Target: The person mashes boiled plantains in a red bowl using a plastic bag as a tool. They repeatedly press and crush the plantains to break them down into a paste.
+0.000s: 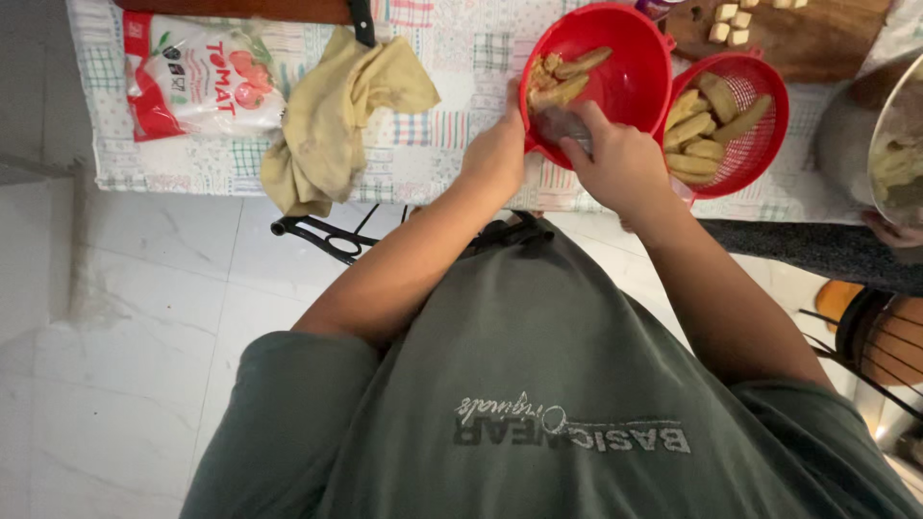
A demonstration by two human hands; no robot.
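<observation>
Both forearms reach forward from the grey shirt (538, 384) and converge at the table edge (413, 163), elbows wide, wrists close together. The table, under a patchwork cloth, spreads beyond and to both sides of the hands.

The red bowl (625, 72) sits directly ahead of the hands, tipped so its open mouth faces back toward the person and its near rim hangs at the table edge. The left hand (497, 154) clasps that near rim from the left side, fingers curled around it, thumb hidden. The right hand (625, 163) comes in from the right, knuckles up, fingers closed on a grey metal tool (562, 127) whose tip pokes into the bowl's lower left; its long axis runs roughly left to right, pointing leftward toward the left hand. What kind of tool it is cannot be told.

Inside the bowl, just beyond the left fingers, lie pale fried pieces (562, 79), their long axes slanting up to the right.

Right of the right hand stands a red strainer (760, 144) touching the bowl and holding more pieces. Left of the left hand lies a crumpled yellow cloth (332, 115), and farther left a white and red bag (197, 82). Beyond the strainer is a wooden board (817, 43) with pale cubes (731, 24).
</observation>
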